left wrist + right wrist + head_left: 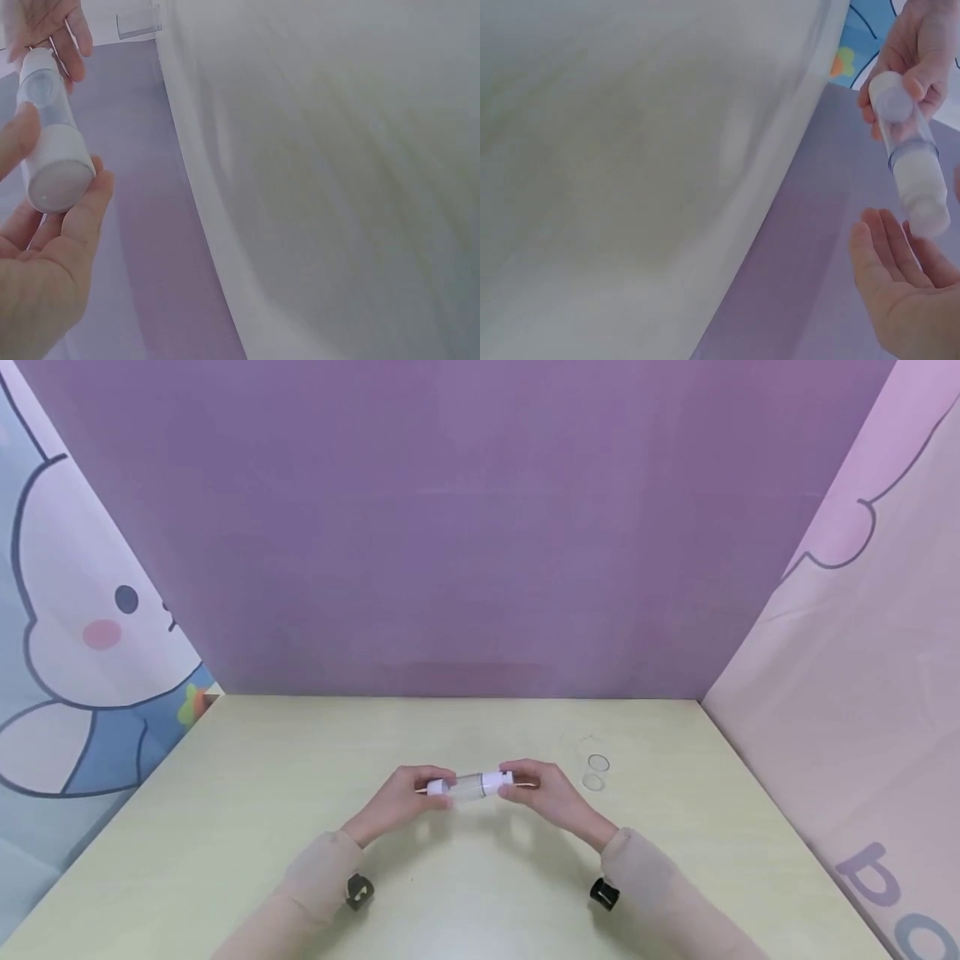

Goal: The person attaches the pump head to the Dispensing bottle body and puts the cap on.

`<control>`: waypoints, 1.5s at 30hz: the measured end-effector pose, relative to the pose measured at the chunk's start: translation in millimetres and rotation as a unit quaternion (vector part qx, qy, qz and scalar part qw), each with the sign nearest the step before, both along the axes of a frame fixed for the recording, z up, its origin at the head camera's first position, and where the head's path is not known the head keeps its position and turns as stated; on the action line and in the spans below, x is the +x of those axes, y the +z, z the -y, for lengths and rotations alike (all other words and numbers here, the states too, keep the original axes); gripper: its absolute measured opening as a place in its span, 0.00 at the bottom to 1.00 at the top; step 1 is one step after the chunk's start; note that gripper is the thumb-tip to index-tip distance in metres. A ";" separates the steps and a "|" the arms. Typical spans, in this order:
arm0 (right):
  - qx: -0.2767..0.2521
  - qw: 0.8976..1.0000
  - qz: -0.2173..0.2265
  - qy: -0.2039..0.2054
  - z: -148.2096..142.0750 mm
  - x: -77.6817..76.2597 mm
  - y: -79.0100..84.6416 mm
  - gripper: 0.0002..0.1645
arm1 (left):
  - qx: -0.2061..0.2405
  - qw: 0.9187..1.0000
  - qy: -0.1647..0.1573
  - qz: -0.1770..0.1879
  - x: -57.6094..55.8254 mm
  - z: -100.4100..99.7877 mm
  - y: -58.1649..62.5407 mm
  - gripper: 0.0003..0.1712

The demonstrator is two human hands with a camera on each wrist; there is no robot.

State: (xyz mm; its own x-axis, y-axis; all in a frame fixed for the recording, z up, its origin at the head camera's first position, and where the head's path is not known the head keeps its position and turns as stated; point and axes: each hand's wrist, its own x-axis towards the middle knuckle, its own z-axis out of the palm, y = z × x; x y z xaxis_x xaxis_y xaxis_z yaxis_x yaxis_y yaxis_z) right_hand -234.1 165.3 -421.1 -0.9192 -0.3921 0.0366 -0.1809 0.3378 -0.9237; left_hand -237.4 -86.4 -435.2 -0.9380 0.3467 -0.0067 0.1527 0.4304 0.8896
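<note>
A clear pump bottle [468,787] with a white base and white pump head is held level above the table. My left hand [405,792] grips the white base, thumb on one side and fingers on the other, as the left wrist view [45,277] also shows. Around the pump-head end is my right hand [551,789]. In the right wrist view its fingers [877,244] are fairly straight and spread beside the pump head [928,217], with the thumb apart at the image edge. Whether a fingertip touches the underside cannot be told.
A clear cylindrical cap [596,773] stands on the pale table [300,752], right of my right hand. A purple panel [465,543] rises behind the table. Printed cloths hang on both sides, the left one with a cartoon figure [97,585].
</note>
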 end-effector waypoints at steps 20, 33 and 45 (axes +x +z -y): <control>0.144 0.977 -0.125 -0.097 -86.3 -30.2 12.6 0.22 | 0.019 1.000 0.015 0.016 1.8 8.0 0.6 0.21; 0.184 0.975 -0.044 -0.115 -111.4 -47.7 -1.6 0.40 | 0.022 0.999 0.012 0.026 1.8 10.1 -1.5 0.23; 0.141 0.982 0.039 -0.122 -128.1 -51.3 -18.1 0.45 | 0.024 0.999 0.007 0.025 1.9 10.1 -0.9 0.23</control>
